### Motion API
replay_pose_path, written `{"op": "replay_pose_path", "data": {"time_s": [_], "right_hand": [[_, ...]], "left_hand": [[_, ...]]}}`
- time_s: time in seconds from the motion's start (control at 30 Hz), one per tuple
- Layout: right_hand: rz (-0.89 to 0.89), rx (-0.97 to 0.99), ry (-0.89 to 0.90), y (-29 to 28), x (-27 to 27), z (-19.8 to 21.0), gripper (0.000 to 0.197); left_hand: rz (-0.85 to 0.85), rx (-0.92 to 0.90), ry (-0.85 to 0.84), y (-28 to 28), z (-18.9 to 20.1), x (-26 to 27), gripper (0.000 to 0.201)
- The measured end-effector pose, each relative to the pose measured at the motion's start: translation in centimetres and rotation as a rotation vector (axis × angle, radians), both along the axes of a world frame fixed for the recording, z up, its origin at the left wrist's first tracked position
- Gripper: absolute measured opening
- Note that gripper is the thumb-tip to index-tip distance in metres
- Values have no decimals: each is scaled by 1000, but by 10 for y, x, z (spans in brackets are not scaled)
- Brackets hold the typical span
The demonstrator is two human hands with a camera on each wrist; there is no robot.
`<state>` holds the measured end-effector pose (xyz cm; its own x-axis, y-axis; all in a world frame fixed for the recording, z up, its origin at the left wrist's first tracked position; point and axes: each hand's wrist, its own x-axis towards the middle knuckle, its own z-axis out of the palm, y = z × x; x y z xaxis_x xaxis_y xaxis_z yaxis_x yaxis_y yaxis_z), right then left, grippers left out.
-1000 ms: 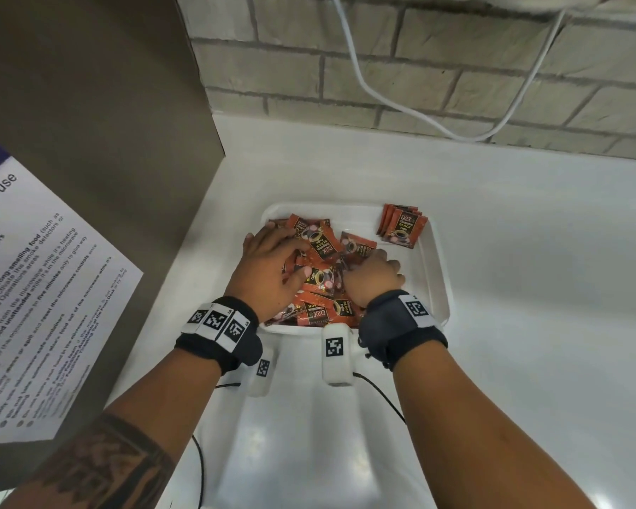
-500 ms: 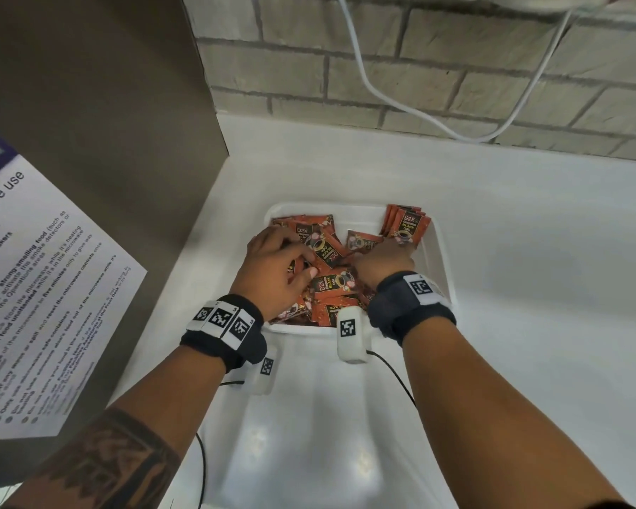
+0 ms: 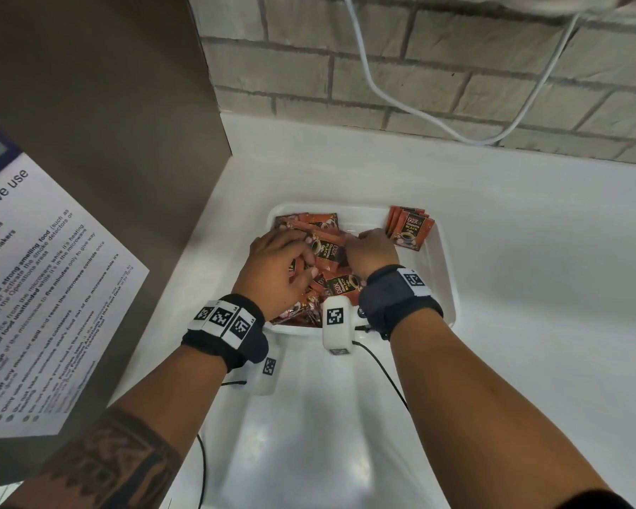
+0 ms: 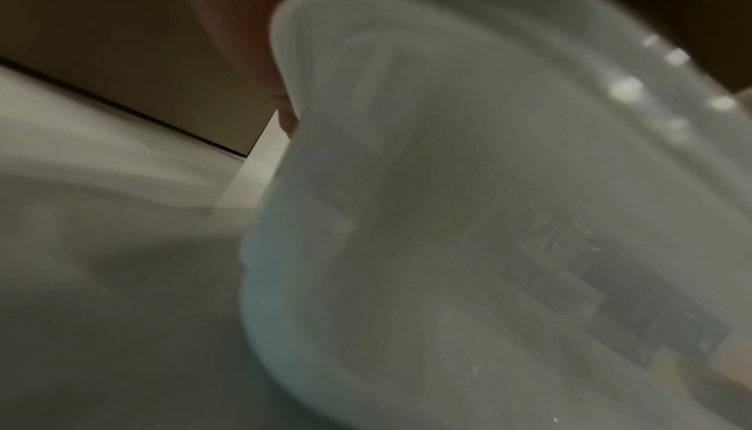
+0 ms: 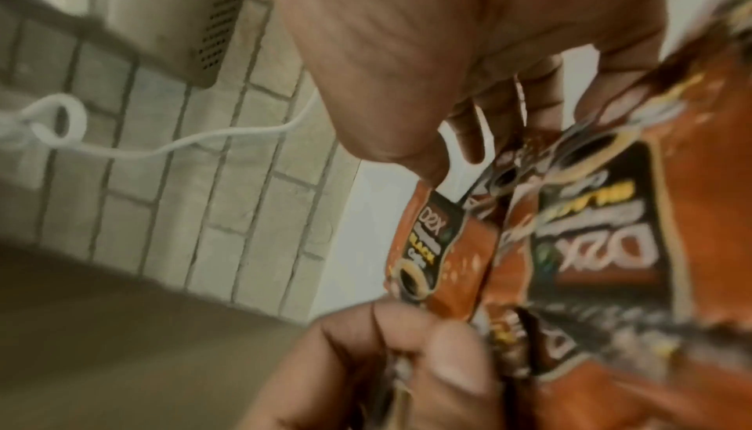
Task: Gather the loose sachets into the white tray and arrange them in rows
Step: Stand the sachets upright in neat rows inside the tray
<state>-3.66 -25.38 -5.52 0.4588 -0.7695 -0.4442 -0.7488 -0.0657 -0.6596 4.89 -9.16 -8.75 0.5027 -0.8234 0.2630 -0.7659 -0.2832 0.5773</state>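
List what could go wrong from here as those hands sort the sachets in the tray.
1. The neat stack leans on the white tray at its far right rim, close to the right hand; a nudge could topple it.
2. Both hands dig in the loose pile; the left hand may drag sachets over the near rim.
3. A wrist cable trails near the tray and might snag.

A black fabric band set with white square-coded tags is worn on the left wrist, and a like band on the right. White camera boxes with thin black cables are attached beneath. A dark patterned tattoo is borne on the left forearm.
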Motion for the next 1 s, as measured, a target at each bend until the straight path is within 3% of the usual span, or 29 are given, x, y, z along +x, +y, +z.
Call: {"op": "replay_pose_path", "data": {"time_s": [0.2, 0.27, 0.33, 0.4, 0.6, 0.77, 0.87, 1.0], "right_hand": [[48, 143, -129, 1, -12, 19, 69], [50, 193, -226, 3, -19, 17, 59], [32, 224, -276, 3, -25, 16, 29], [15, 184, -275, 0, -29, 16, 14], [-55, 21, -269, -9, -44, 13, 16], [-92, -101, -295, -10, -58, 17, 11], [-156, -86, -377, -5, -59, 18, 21], [-197, -18, -455, -3, -61, 22, 13]], "left_hand": [[-15, 37, -17, 1, 0, 0, 12], [-11, 23, -22, 1, 0, -1, 9], [-2, 21, -20, 1, 2, -1, 9], [5, 46, -17, 1, 4, -1, 15], [29, 189, -57, 2, 13, -4, 45], [62, 237, -118, 2, 15, -7, 35], [73, 250, -144, 1, 17, -9, 34], [101, 254, -163, 1, 23, -11, 36]]}}
